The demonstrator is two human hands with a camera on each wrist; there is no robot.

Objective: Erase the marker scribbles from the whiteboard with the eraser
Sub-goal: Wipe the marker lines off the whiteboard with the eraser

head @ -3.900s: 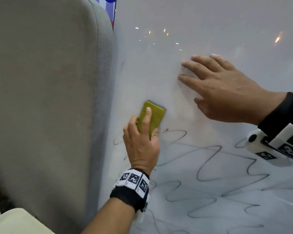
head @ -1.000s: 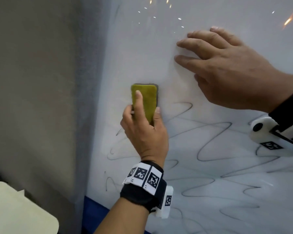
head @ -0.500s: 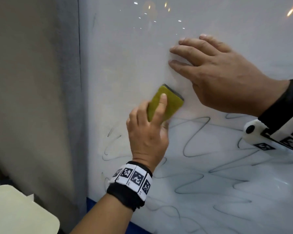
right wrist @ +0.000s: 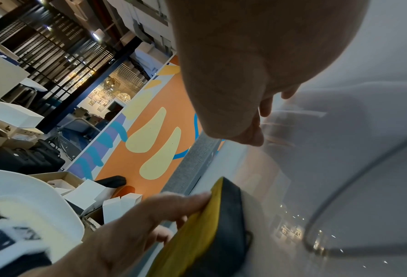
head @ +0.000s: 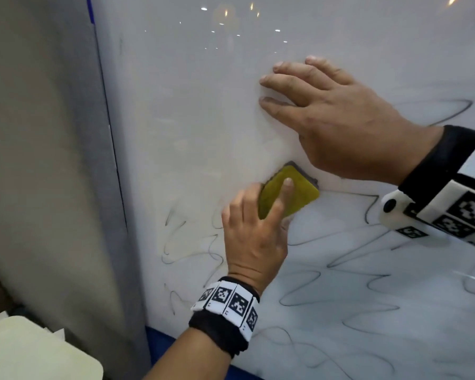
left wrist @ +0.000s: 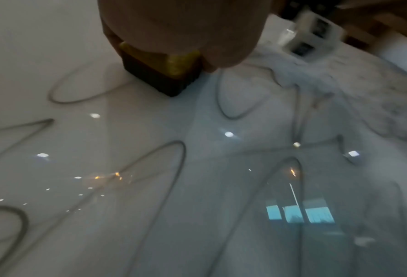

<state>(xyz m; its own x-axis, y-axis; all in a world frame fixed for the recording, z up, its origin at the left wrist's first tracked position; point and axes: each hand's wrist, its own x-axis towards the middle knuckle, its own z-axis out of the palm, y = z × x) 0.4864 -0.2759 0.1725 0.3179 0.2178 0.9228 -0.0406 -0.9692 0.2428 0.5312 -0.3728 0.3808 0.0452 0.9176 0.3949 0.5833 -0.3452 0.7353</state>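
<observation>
One eraser (head: 288,192), yellow top over dark felt, pressed flat on one whiteboard (head: 192,105), at the upper edge of the black marker scribbles (head: 354,259). Left hand (head: 254,231) grips it, index finger laid along the top, thumb and other fingers on its sides. Right hand (head: 337,124) lies flat on the board just above the eraser, fingers straight, holding nothing. Two tagged wristbands (head: 228,297), one per wrist

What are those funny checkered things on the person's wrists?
Each bare forearm wears a black fabric wristband ringed with white square tiles printed with black pixel-pattern markers. A white plastic camera box with a round dark lens hangs under the right wrist. No sleeves, no gloves.
</observation>
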